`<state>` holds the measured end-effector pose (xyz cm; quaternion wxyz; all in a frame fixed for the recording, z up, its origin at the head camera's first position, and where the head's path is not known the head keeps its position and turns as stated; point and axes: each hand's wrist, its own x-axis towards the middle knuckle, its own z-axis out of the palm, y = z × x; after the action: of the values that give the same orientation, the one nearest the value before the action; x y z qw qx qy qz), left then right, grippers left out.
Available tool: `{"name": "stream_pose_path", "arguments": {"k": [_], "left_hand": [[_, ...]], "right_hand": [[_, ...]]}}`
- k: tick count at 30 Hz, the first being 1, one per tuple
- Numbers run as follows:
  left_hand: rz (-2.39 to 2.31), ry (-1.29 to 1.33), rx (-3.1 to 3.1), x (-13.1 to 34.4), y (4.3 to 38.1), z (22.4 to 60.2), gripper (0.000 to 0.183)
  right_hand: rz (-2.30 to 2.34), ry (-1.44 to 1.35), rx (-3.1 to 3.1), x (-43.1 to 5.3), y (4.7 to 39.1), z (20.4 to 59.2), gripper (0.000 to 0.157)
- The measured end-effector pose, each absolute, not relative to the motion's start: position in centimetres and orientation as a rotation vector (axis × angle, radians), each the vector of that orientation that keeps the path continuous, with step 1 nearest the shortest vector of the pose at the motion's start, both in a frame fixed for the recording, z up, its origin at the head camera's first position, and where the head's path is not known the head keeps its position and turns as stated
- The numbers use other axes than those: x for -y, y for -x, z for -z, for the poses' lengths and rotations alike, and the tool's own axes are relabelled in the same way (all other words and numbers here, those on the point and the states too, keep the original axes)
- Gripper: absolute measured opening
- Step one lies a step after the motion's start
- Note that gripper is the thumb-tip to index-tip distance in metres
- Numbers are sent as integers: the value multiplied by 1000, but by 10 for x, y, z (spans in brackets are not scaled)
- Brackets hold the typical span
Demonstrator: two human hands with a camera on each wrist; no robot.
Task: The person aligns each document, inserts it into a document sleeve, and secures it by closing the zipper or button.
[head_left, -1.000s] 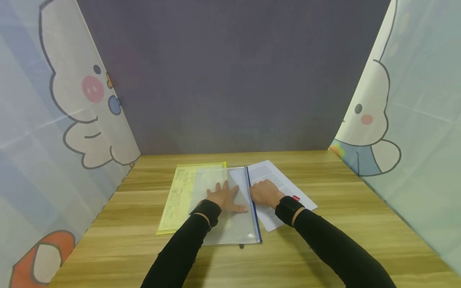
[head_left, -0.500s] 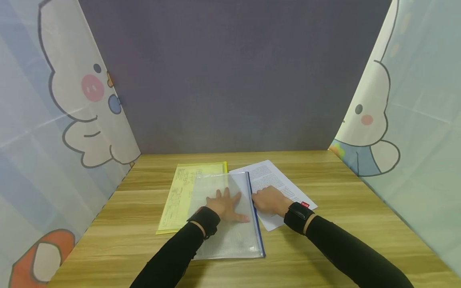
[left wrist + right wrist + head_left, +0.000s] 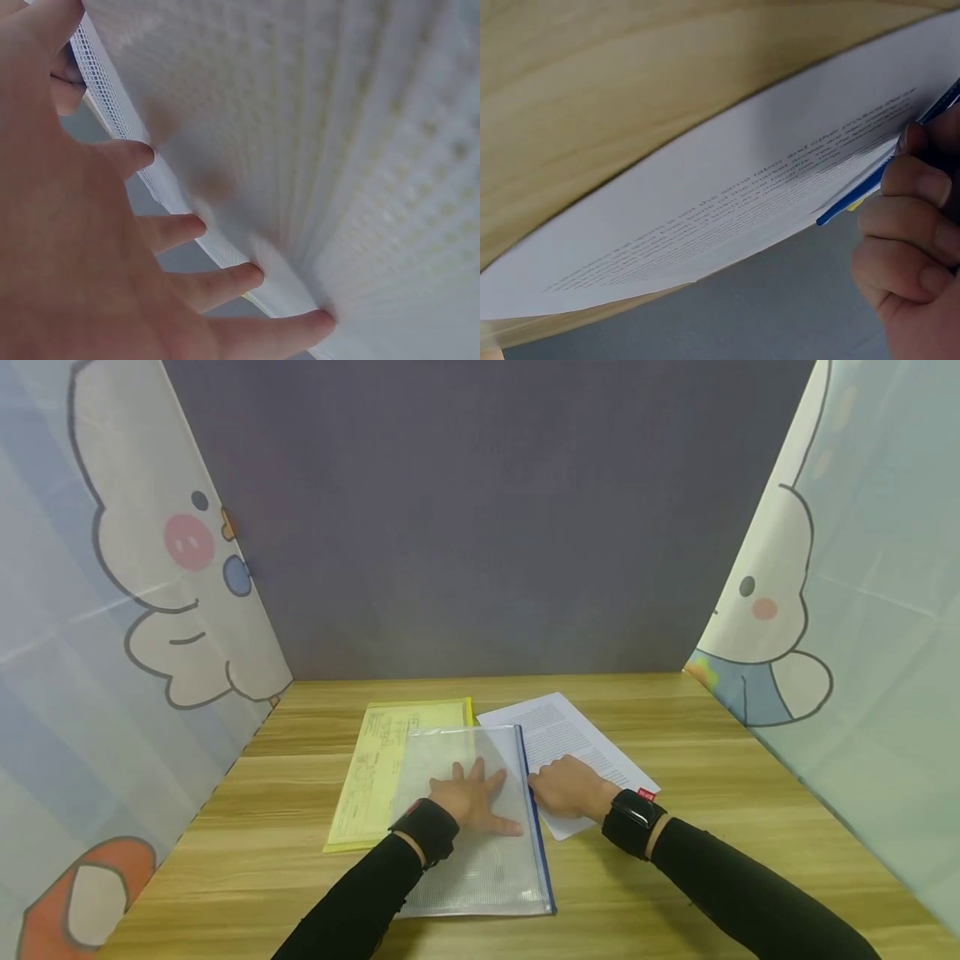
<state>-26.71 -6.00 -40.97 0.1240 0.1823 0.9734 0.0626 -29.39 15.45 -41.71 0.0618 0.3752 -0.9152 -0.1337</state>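
A clear ribbed plastic zip folder (image 3: 491,877) with a blue zip edge (image 3: 548,885) along its right side lies on the table. My left hand (image 3: 467,802) rests on it with fingers spread; in the left wrist view its fingertips touch the ribbed plastic (image 3: 360,187). At the blue edge, my right hand (image 3: 566,787) has its fingers curled and pinches the blue strip (image 3: 851,201) between thumb and forefinger. Whether a zip slider sits under those fingers is hidden. Printed white paper (image 3: 558,727) lies beneath the right hand, its left part under the folder.
Partly covered by the clear folder, a yellow document folder (image 3: 358,785) lies at the left. The wooden table (image 3: 262,827) has a dark panel (image 3: 480,527) behind it and cartoon-printed curtains (image 3: 862,568) on both sides.
The clear folder has slid toward me, with both hands moving along with it. My right hand keeps its place at the blue edge. The yellow folder and printed paper stay about where they were.
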Motion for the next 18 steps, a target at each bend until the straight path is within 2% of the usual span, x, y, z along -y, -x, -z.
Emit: {"name": "stream_pose_path", "arguments": {"k": [18], "left_hand": [[-78, -504, -2856, 55, 267, 410, 105]], "right_hand": [[423, -1110, 2781, -153, 298, 416, 25]]}}
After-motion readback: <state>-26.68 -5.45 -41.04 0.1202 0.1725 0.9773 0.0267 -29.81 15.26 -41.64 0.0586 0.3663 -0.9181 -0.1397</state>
